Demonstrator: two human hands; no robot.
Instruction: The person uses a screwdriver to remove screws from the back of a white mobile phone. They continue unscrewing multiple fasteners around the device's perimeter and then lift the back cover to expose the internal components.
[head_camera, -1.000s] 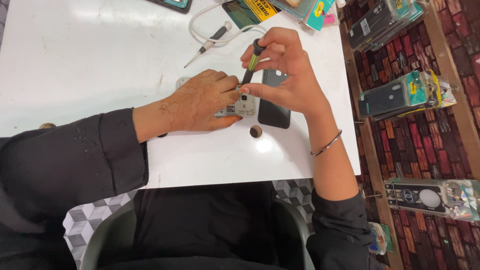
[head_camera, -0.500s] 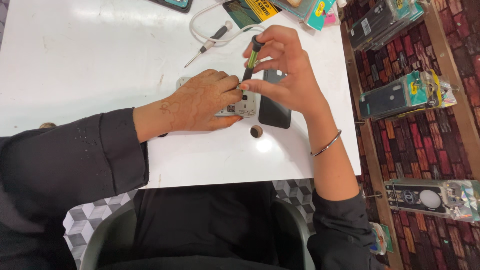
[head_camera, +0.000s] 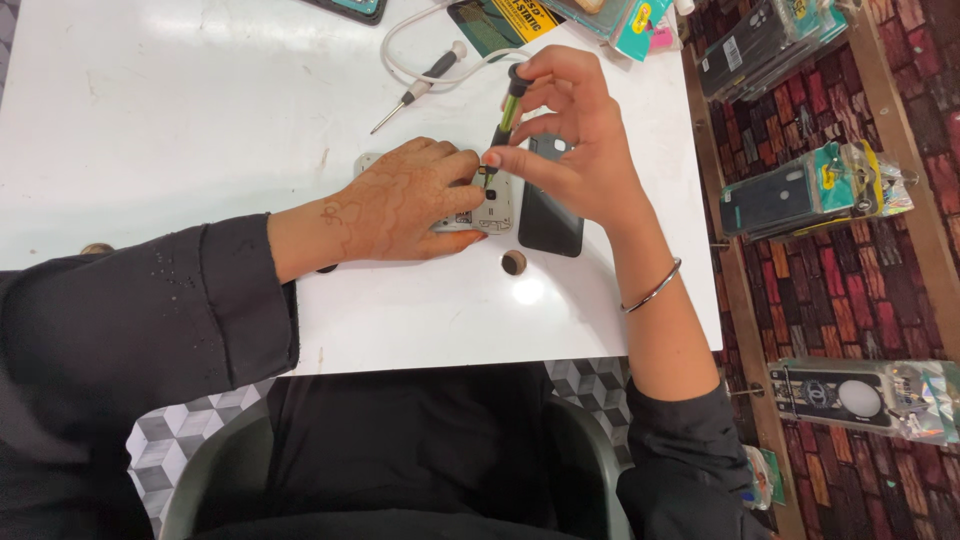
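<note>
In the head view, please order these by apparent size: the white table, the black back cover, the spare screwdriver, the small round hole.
Largest to smallest:
1. white table
2. black back cover
3. spare screwdriver, longer but thinner, so close to the cover
4. small round hole

Counted around the white table (head_camera: 200, 130): 2 hands work over it, the left hand (head_camera: 405, 200) and the right hand (head_camera: 570, 140). There are 2 screwdrivers, 1 green-and-black screwdriver (head_camera: 505, 115) upright above the table and 1 slim screwdriver (head_camera: 415, 88) lying on it near the far edge. On the table lie 1 opened phone (head_camera: 492, 205), 1 dark back cover (head_camera: 550, 220) just right of it, 1 small round piece (head_camera: 513, 262) toward the near edge, and 1 white cable (head_camera: 395, 55) at the far edge. 1 metal bangle (head_camera: 650, 288) circles the right wrist. To the right of the table, at least 3 packaged phone cases (head_camera: 800, 195) show on the floor.
</note>
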